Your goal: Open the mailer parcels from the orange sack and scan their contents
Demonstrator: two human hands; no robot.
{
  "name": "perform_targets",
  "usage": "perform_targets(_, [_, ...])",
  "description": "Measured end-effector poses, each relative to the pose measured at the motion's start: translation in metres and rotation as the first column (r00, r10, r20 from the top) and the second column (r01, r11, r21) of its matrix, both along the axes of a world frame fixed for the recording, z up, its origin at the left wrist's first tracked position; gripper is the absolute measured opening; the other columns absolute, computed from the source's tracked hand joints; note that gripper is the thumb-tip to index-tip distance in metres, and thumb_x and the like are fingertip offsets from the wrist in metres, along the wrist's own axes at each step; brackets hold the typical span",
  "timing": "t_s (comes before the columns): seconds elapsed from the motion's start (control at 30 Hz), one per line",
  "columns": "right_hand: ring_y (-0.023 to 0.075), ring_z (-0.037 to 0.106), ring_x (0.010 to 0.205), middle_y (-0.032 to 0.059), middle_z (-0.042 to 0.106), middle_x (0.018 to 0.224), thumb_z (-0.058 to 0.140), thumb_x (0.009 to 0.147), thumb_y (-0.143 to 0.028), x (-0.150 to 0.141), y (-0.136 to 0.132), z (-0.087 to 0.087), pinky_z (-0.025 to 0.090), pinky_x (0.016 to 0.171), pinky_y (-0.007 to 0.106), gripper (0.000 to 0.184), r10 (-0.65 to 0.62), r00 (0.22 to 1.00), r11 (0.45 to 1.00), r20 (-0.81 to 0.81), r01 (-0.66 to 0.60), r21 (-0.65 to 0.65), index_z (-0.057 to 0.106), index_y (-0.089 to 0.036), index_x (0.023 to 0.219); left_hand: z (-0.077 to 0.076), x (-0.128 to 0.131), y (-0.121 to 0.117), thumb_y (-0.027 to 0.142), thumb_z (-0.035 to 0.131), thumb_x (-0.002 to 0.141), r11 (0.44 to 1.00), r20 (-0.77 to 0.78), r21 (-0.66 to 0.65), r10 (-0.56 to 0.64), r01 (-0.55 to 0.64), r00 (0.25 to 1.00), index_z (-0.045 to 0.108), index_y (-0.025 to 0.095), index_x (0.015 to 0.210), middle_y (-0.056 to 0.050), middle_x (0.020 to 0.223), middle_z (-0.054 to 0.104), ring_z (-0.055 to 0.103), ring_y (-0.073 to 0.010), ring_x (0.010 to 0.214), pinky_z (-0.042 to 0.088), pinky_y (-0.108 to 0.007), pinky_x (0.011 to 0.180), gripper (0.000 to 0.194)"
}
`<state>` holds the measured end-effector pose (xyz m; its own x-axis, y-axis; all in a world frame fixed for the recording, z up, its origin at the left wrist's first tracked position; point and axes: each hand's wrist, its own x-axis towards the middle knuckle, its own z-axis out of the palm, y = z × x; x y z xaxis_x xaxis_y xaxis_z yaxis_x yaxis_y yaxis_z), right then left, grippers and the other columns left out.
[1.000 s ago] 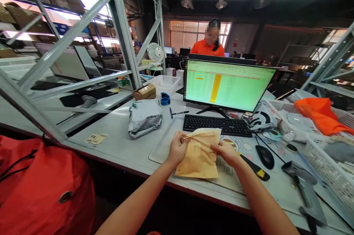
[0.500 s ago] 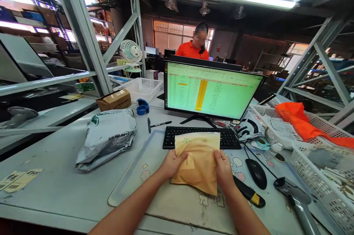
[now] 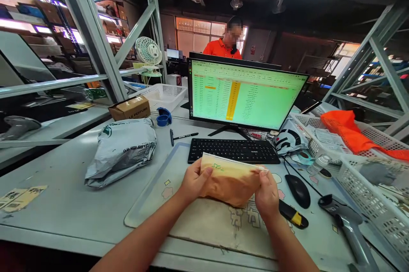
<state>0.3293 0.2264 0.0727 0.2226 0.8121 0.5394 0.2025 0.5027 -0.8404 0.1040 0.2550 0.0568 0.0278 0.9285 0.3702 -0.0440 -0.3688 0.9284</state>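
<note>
Between my two hands is a tan padded envelope point(image 3: 228, 182) with green handwriting near its upper edge. My left hand point(image 3: 194, 180) grips its left side, thumb lying on the front face. On the other side, my right hand point(image 3: 267, 191) pinches the upper right corner. The envelope is held above the desk mat point(image 3: 204, 233), just in front of the black keyboard point(image 3: 234, 150). A box cutter point(image 3: 294, 216) lies beside my right hand, partly hidden by it. What the envelope contains is hidden.
A monitor point(image 3: 246, 97) stands behind the keyboard. Left are a grey mailing bag point(image 3: 123, 152), a cardboard box point(image 3: 131, 109) and pens point(image 3: 179, 137). Right are a mouse point(image 3: 298, 190), a barcode scanner point(image 3: 347, 221) and white baskets point(image 3: 367, 191). A person in orange point(image 3: 220, 48) is beyond the monitor.
My right hand has moved up to the envelope's upper right corner. The envelope's upper edge now slants, and its front looks shorter and more tilted. The view has shifted slightly.
</note>
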Motion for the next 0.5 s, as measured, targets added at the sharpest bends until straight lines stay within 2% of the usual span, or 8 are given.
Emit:
perform_targets(0.07, [0.0210, 0.059, 0.079, 0.0028, 0.065, 0.083, 0.040, 0.101, -0.052, 0.000, -0.002, 0.000, 0.049, 0.072, 0.032, 0.039, -0.016, 0.999, 1.000, 0.033, 0.015, 0.016, 0.065, -0.026, 0.087, 0.011, -0.001, -0.005, 0.047, 0.064, 0.088, 0.946, -0.022, 0.205, 0.261, -0.252, 0.965, 0.059, 0.019, 0.130, -0.013, 0.122, 0.068, 0.067, -0.0259, 0.105, 0.056, -0.039, 0.090, 0.051])
perform_targets(0.1, [0.0198, 0.057, 0.074, 0.0016, 0.063, 0.078, 0.043, 0.101, -0.051, -0.001, -0.002, 0.000, 0.046, 0.068, 0.031, 0.038, -0.021, 0.998, 1.000, 0.063, 0.020, 0.022, 0.063, -0.025, 0.084, 0.021, 0.000, -0.009, 0.041, 0.064, 0.088, 0.872, -0.040, 0.346, 0.382, -0.346, 0.923, 0.059, 0.020, 0.129, -0.012, 0.122, 0.066, 0.065, -0.0251, 0.108, 0.054, -0.039, 0.093, 0.046])
perform_targets(0.13, [0.0186, 0.054, 0.069, 0.0006, 0.060, 0.073, 0.045, 0.100, -0.050, -0.001, -0.002, 0.001, 0.043, 0.064, 0.030, 0.037, -0.020, 0.994, 0.999, 0.106, 0.017, 0.029, 0.061, -0.024, 0.081, 0.032, 0.004, -0.014, 0.036, 0.064, 0.089, 0.792, -0.080, 0.489, 0.458, -0.366, 0.885, 0.061, 0.022, 0.125, -0.011, 0.121, 0.066, 0.064, -0.0243, 0.110, 0.052, -0.040, 0.096, 0.039])
perform_targets(0.17, [0.0177, 0.053, 0.066, -0.0001, 0.059, 0.070, 0.047, 0.100, -0.049, -0.001, -0.002, 0.002, 0.041, 0.062, 0.029, 0.036, -0.007, 0.988, 0.999, 0.154, 0.001, 0.036, 0.061, -0.023, 0.078, 0.045, 0.009, -0.018, 0.031, 0.063, 0.090, 0.733, -0.157, 0.609, 0.486, -0.303, 0.859, 0.064, 0.022, 0.120, -0.010, 0.118, 0.067, 0.063, -0.0237, 0.110, 0.050, -0.040, 0.097, 0.032])
perform_targets(0.23, [0.0174, 0.054, 0.065, -0.0002, 0.061, 0.070, 0.049, 0.099, -0.045, -0.001, -0.001, 0.003, 0.040, 0.061, 0.029, 0.032, 0.055, 0.971, 0.997, 0.233, -0.068, 0.047, 0.061, -0.023, 0.079, 0.074, 0.026, -0.025, 0.027, 0.061, 0.092, 0.699, -0.409, 0.715, 0.446, -0.024, 0.796, 0.069, 0.023, 0.110, -0.008, 0.111, 0.069, 0.063, -0.0230, 0.108, 0.047, -0.039, 0.096, 0.020])
perform_targets(0.33, [0.0186, 0.056, 0.067, 0.0009, 0.064, 0.074, 0.045, 0.098, -0.039, -0.002, 0.001, 0.004, 0.041, 0.062, 0.029, 0.027, 0.127, 0.955, 0.986, 0.269, -0.150, 0.068, 0.061, -0.023, 0.082, 0.109, 0.056, -0.026, 0.032, 0.060, 0.095, 0.735, -0.748, 0.601, 0.379, 0.313, 0.545, 0.073, 0.021, 0.093, -0.005, 0.098, 0.072, 0.064, -0.0221, 0.097, 0.044, -0.037, 0.085, 0.018])
perform_targets(0.4, [0.0186, 0.055, 0.066, 0.0007, 0.063, 0.072, 0.043, 0.097, -0.036, -0.003, 0.001, 0.004, 0.040, 0.061, 0.029, 0.027, 0.139, 0.954, 0.983, 0.266, -0.164, 0.077, 0.060, -0.023, 0.080, 0.121, 0.070, -0.020, 0.034, 0.060, 0.096, 0.763, -0.842, 0.521, 0.384, 0.383, 0.380, 0.073, 0.018, 0.082, -0.005, 0.091, 0.072, 0.063, -0.0219, 0.092, 0.041, -0.036, 0.079, 0.024])
perform_targets(0.5, [0.0181, 0.054, 0.067, 0.0001, 0.061, 0.071, 0.046, 0.094, -0.036, -0.003, 0.001, 0.004, 0.039, 0.063, 0.029, 0.026, 0.153, 0.957, 0.981, 0.247, -0.177, 0.075, 0.062, -0.022, 0.079, 0.126, 0.077, -0.014, 0.031, 0.060, 0.096, 0.773, -0.869, 0.495, 0.433, 0.397, 0.240, 0.071, 0.016, 0.080, -0.007, 0.086, 0.070, 0.062, -0.0227, 0.089, 0.039, -0.036, 0.074, 0.025])
